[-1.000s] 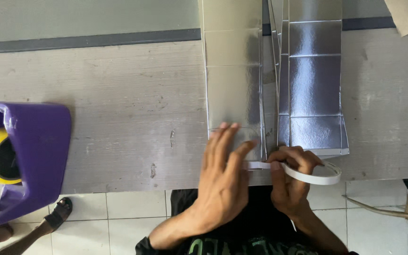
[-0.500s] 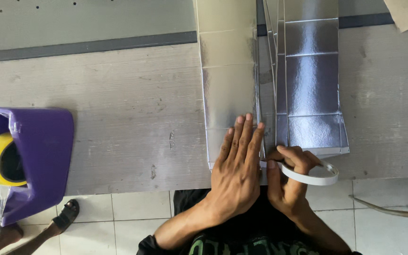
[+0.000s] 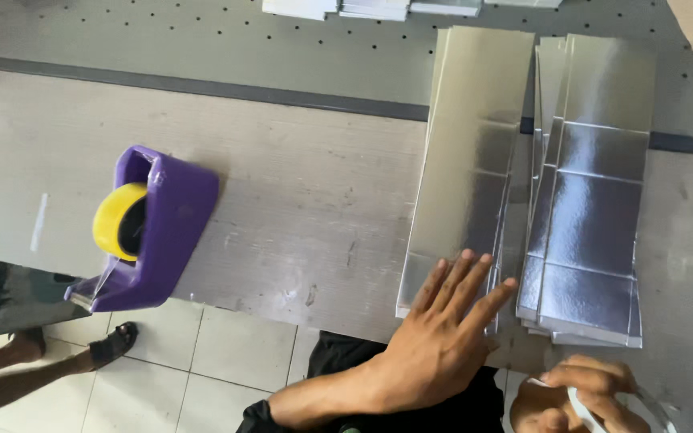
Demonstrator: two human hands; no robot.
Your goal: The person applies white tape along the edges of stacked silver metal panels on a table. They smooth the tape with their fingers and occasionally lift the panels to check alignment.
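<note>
My left hand [image 3: 435, 337] lies flat, fingers spread, on the near end of a long silver foil-faced sheet [image 3: 467, 160] on the grey table [image 3: 282, 200]. My right hand [image 3: 583, 393] is at the bottom right edge of the head view, fingers closed around a white tape roll [image 3: 603, 405] that is mostly cut off by the frame. A stack of similar silver creased sheets [image 3: 595, 200] lies just right of the first sheet, above my right hand.
A purple tape dispenser [image 3: 150, 232] with a yellow roll [image 3: 118, 220] sits at the table's near left edge. More sheets [image 3: 378, 8] lie at the far edge. Another person's sandalled foot [image 3: 110, 341] is on the tiled floor [image 3: 226, 353] at left.
The view has swung so the dispenser sits further right. My left hand slid up the silver sheet, then back to its near end. My right hand with the tape dropped to the frame's bottom.
</note>
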